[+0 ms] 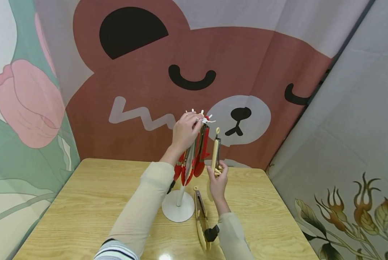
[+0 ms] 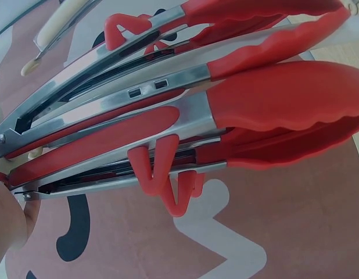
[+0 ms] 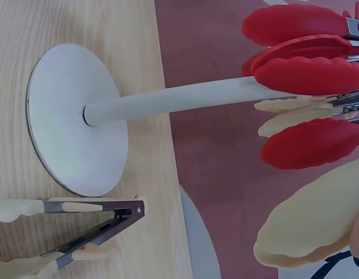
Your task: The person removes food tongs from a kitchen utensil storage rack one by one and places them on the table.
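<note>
A white rack [image 1: 180, 198] with a round base stands on the table, hooks fanning out at its top. Several red-tipped tongs [image 2: 284, 93] hang from it, with a beige-tipped pair [image 3: 293, 119] among them. My left hand [image 1: 185, 131] grips the rack's top by the hooks, its fingertips partly hidden. To the right of the rack, my right hand [image 1: 219, 184] holds beige tongs [image 1: 215, 153] upright around their lower part, hanging ring up, apart from the hooks. The right wrist view shows their broad beige heads at the edge.
Another beige pair of tongs [image 1: 198, 213] lies spread on the wooden table [image 1: 262, 216], beside the rack's base and close to the right forearm. A curtain with a bear print [image 1: 142, 83] hangs behind the table. Patterned cloths flank both sides.
</note>
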